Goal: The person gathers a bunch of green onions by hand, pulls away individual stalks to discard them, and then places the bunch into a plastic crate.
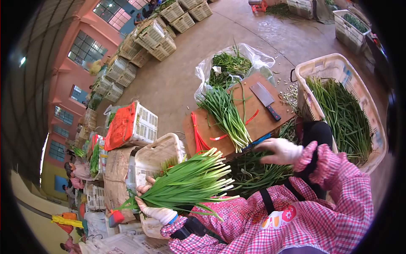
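Note:
My left hand [153, 208], in a white glove with bare fingertips, is closed around the leafy part of a bunch of garlic chives [186, 178], its pale stem ends pointing right. My right hand [282, 151], gloved and slightly blurred, hovers near the front edge of a brown board [253, 86] with fingers apart, apparently holding nothing. On the board lies a second bunch of chives [228, 116] with a red-and-white strip [253, 116] around or under it. A cleaver [265, 100] rests to its right. Red ties [198, 135] hang over the board's left side.
A large white crate [338, 63] of long greens stands at the right. Behind the board is a plastic bag [259, 55] of greens. Loose greens [258, 178] lie below the board. At the left are another crate [141, 158] and a red-covered crate [146, 125]. Trimmings litter the floor.

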